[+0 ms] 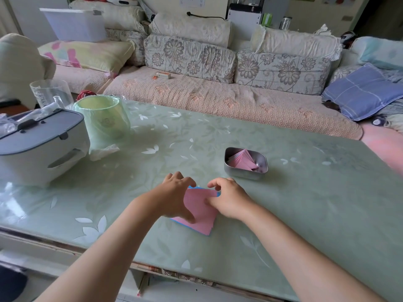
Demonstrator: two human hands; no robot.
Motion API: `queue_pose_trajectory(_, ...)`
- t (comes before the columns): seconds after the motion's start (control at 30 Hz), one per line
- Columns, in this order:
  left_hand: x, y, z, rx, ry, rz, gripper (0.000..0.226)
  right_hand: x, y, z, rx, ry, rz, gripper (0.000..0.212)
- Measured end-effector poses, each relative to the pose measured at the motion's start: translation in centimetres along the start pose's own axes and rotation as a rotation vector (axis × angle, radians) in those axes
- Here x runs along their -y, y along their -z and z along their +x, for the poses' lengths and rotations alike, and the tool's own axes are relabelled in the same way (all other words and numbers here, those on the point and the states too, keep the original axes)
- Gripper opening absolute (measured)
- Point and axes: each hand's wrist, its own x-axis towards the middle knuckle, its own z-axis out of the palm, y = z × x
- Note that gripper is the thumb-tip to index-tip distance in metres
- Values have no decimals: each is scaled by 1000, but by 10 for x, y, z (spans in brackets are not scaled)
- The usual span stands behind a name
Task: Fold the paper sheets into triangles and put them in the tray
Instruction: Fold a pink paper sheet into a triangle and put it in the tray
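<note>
Two hands are working at one paper stack (204,221), lying on the green table (305,203) just before the person. One metal tray (245,173) is sitting near, beyond and to the right, apart from the stack. Pink folded triangles (241,161) are leaning inside it, too overlapped to count.

The left hand (174,198) is resting on the stack's left side, fingers spread and loosely curved, thumb pressing the near-left edge. The right hand (229,200) is pinching the pink top sheet (199,207) narrowly at its right corner between thumb and curled forefinger.

The stack is lying flat and diamond-wise, one corner pointing toward the person, its diagonal running near to far; blue edges are showing beneath.
</note>
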Motion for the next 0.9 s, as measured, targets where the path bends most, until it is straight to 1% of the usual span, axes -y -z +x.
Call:
queue_pose_trajectory(0.1, 0, 3, 2, -52, -6, -26, 70, -1, 1, 1, -7, 29, 42, 17)
queue_pose_trajectory(0.13, 0, 4, 3, -68, -5, -24, 59, -2, 1, 0, -3, 33, 45, 15)
queue_pose_trajectory(0.23, 1, 6, 4, -89, 32, -48, 28, -3, 1, -2, 18, 55, 28, 19)
queue_pose_trajectory(0.33, 1, 10, 6, -145, 20, -101, 13, -2, 2, -4, 5, 82, 54, 14)
queue_pose_trajectory(0.4, -4, 14, 7, -212, -15, -183, 11, -1, 6, -5, -20, 103, 102, 7)
queue_pose_trajectory(0.53, -17, 17, 12, -326, -64, -348, 7, -5, 21, -11, -50, 124, 241, 12)
queue_pose_trajectory(0.57, -19, 17, 14, -325, -58, -367, 9, -7, 24, -14, -60, 105, 289, 12)
queue_pose_trajectory(0.67, -28, 11, 19, -302, -41, -373, 27, -18, 34, -25, -93, 57, 397, 14)
queue_pose_trajectory(0.73, -37, 8, 23, -295, -24, -385, 23, -27, 38, -34, -112, 28, 433, 16)
queue_pose_trajectory(0.8, -45, 6, 27, -306, -19, -396, 21, -38, 41, -42, -135, 0, 434, 18)
queue_pose_trajectory(0.9, -57, 2, 34, -325, -23, -406, 36, -53, 47, -48, -156, -32, 403, 24)
